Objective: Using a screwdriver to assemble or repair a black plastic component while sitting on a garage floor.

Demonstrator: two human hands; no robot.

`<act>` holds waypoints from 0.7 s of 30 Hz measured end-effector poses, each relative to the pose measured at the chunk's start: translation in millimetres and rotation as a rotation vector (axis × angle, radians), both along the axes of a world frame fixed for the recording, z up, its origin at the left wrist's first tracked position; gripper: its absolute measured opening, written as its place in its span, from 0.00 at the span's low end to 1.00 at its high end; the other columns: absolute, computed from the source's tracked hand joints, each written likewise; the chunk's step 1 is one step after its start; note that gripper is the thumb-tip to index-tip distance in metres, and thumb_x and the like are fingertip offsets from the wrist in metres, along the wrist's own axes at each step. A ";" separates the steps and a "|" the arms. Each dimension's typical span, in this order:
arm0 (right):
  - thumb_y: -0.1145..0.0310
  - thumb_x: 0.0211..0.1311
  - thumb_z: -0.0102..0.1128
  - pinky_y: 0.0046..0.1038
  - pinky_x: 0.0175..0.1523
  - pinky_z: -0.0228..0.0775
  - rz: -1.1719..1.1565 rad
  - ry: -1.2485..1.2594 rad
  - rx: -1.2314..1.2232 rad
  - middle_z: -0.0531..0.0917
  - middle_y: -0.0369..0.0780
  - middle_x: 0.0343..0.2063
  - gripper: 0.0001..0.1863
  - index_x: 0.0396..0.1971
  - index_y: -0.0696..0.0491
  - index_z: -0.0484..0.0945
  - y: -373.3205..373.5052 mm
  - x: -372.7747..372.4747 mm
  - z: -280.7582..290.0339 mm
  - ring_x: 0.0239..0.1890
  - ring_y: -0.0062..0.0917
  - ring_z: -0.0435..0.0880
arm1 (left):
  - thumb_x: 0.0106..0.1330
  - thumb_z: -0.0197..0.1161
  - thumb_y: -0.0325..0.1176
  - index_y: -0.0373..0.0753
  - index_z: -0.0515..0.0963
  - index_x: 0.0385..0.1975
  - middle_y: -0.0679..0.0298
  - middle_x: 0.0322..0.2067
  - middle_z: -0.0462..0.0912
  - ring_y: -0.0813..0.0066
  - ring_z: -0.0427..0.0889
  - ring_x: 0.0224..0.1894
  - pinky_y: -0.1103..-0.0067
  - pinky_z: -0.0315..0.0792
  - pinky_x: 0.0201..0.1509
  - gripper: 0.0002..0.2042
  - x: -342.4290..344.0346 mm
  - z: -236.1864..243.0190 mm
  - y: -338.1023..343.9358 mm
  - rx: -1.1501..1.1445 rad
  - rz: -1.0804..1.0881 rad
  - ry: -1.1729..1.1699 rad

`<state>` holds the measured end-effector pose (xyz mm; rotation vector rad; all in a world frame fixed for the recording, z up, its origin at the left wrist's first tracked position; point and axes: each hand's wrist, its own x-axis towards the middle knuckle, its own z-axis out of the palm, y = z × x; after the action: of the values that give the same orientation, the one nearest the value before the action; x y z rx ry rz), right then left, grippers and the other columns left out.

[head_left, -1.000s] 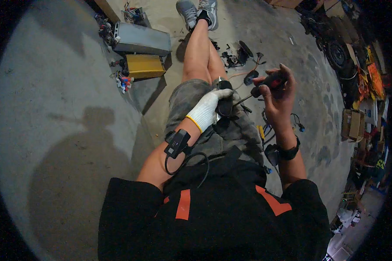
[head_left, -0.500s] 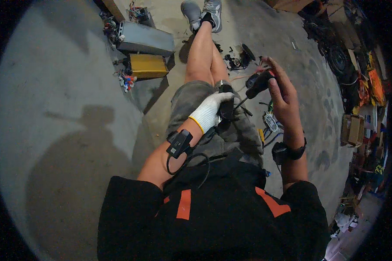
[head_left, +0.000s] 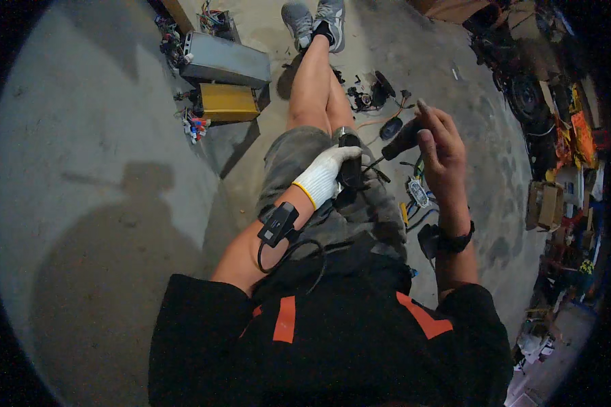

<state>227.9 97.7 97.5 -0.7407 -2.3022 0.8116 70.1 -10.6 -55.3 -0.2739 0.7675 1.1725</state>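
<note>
Black part [head_left: 350,171], likely stiff and light, best held round its middle; gloved left hand [head_left: 328,171] clasps it, right hand [head_left: 445,153] grips dark-handled screwdriver [head_left: 400,142]; tip contact unclear.

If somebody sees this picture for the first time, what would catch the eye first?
Probably the white glove on the left hand, which holds a black part over the lap. Next, the bare right hand, with a dark-handled tool whose thin shaft points toward that part. At the upper left, a gold box sits next to a larger grey one.
</note>
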 end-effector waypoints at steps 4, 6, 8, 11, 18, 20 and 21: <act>0.76 0.67 0.61 0.32 0.61 0.71 0.114 0.052 -0.204 0.82 0.43 0.48 0.23 0.62 0.57 0.76 -3.4 -1.8 13.1 0.52 0.29 0.81 | 0.70 0.61 0.32 0.31 0.79 0.43 0.54 0.37 0.88 0.58 0.88 0.33 0.66 0.86 0.39 0.10 -2.5 -16.5 2.0 0.008 -0.011 0.014; 0.76 0.66 0.61 0.32 0.61 0.70 0.127 -0.062 -0.086 0.82 0.43 0.48 0.25 0.64 0.56 0.75 0.7 3.7 11.8 0.52 0.30 0.82 | 0.70 0.61 0.32 0.31 0.79 0.43 0.53 0.36 0.88 0.57 0.87 0.33 0.64 0.86 0.40 0.10 -2.0 -27.0 4.1 0.016 -0.020 0.012; 0.77 0.66 0.61 0.31 0.60 0.71 0.035 0.002 0.002 0.82 0.43 0.47 0.25 0.64 0.56 0.75 -4.5 -4.7 4.1 0.50 0.30 0.82 | 0.70 0.61 0.33 0.31 0.79 0.43 0.53 0.36 0.88 0.57 0.87 0.32 0.64 0.86 0.40 0.11 1.3 -21.1 2.6 0.013 -0.002 -0.033; 0.77 0.65 0.62 0.31 0.59 0.72 0.069 0.088 -0.115 0.81 0.42 0.47 0.24 0.62 0.56 0.77 -6.1 -3.3 6.0 0.49 0.30 0.82 | 0.70 0.61 0.34 0.31 0.80 0.42 0.53 0.35 0.88 0.56 0.87 0.32 0.64 0.86 0.40 0.11 2.0 -1.9 -0.9 -0.006 0.036 -0.095; 0.73 0.69 0.60 0.31 0.58 0.73 0.032 0.027 0.083 0.80 0.42 0.47 0.18 0.58 0.57 0.80 -7.0 -2.2 1.3 0.47 0.30 0.83 | 0.70 0.62 0.34 0.32 0.81 0.42 0.54 0.35 0.88 0.57 0.88 0.33 0.66 0.85 0.40 0.11 1.0 -25.1 2.5 0.009 -0.003 -0.022; 0.72 0.69 0.60 0.30 0.57 0.73 0.086 0.093 -0.091 0.79 0.42 0.48 0.17 0.57 0.57 0.80 -3.0 0.7 1.9 0.47 0.29 0.83 | 0.69 0.62 0.35 0.31 0.81 0.42 0.54 0.36 0.88 0.57 0.88 0.33 0.67 0.85 0.40 0.12 0.9 -18.3 1.8 0.006 -0.019 -0.045; 0.72 0.70 0.60 0.30 0.56 0.74 0.112 0.125 -0.180 0.79 0.42 0.48 0.17 0.56 0.57 0.80 -1.9 2.6 2.8 0.47 0.28 0.83 | 0.69 0.62 0.35 0.31 0.81 0.42 0.54 0.36 0.88 0.57 0.88 0.33 0.67 0.85 0.40 0.12 0.3 -19.5 1.2 0.025 -0.016 -0.034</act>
<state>230.4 95.8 100.3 -0.6219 -2.1941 1.0962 70.4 -9.4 -74.9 -0.2665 0.7234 1.1590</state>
